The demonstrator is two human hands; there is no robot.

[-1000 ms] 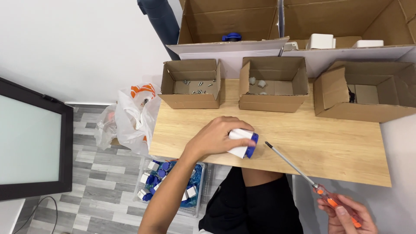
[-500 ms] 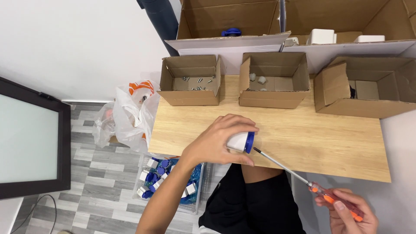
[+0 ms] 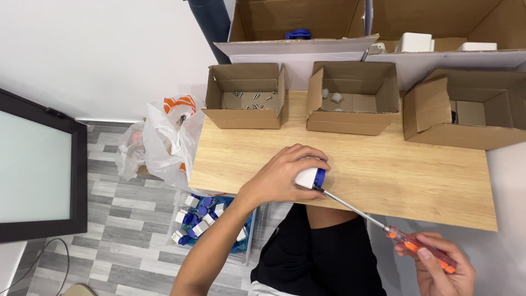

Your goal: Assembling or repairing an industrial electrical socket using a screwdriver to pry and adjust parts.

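Taking the wooden table (image 3: 416,181) as your landmark: off its left edge stands a dark-framed screen (image 3: 33,170), and nearer the table a white plastic bag (image 3: 164,140) slumps against that left edge. Below the table's front left corner, on the floor, a clear bin (image 3: 211,222) holds blue and white parts. Your left hand (image 3: 282,175) rests at the table's front edge, left of the middle, fingers wrapped tight around a small white and blue part (image 3: 311,177). The tip of an orange-handled screwdriver (image 3: 383,227) touches that part's blue end, and its shaft slants off past the front edge to your right hand (image 3: 441,268), which is closed around the handle below the table's front right. Along the table's back edge sit three open cardboard boxes: the left one (image 3: 244,96) with screws, the middle one (image 3: 350,98) with small white pieces, and the right one (image 3: 466,109), its contents unclear.
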